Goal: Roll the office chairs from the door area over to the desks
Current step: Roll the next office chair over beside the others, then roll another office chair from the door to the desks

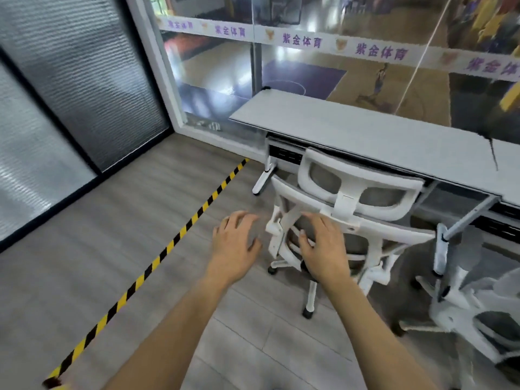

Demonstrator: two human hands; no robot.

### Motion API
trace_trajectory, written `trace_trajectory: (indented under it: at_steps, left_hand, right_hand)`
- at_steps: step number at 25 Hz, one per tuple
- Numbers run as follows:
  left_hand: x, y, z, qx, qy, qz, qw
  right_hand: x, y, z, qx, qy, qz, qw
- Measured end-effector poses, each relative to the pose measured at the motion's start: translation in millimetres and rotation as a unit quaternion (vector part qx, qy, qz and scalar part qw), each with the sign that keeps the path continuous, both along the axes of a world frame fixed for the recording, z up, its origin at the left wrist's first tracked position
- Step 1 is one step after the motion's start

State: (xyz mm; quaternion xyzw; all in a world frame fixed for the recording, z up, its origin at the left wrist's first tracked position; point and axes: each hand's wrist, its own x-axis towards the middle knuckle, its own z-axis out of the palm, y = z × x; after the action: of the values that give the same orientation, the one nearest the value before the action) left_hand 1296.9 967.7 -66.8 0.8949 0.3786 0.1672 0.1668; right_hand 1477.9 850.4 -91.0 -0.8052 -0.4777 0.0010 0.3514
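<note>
Two hands, fingers spread, gripping nothing: left hand over bare floor, right hand in front of the chair's backrest, contact uncertain. White mesh office chair stands just ahead of the hands, tucked against the counter, seat facing the counter, back toward the hands, backrest's width running along the counter edge. Likely light, free-rolling on casters; stiff backrest frame top looks the best hold. Second chair lies right of the right hand.

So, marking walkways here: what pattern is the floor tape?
Yellow and black diagonal stripes on the floor tape, clearest in the head view.
</note>
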Motion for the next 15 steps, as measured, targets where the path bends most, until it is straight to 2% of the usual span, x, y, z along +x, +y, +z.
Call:
trace_trajectory:
  at_steps: [4, 8, 15]
  left_hand:
    - [-111.5, -2.4, 12.6, 0.003, -0.046, 0.115, 0.992]
    - [-246.7, -17.7, 23.9, 0.029, -0.052, 0.226, 0.972]
    - [-506.9, -89.4, 24.6, 0.054, -0.043, 0.411, 0.909]
  right_hand:
    - [-100.2, 49.4, 18.7, 0.022, 0.008, 0.129, 0.991]
    - [-231.0, 79.8, 30.6, 0.039, 0.004, 0.240, 0.970]
    - [-499.1, 85.0, 29.9, 0.072, 0.048, 0.424, 0.901]
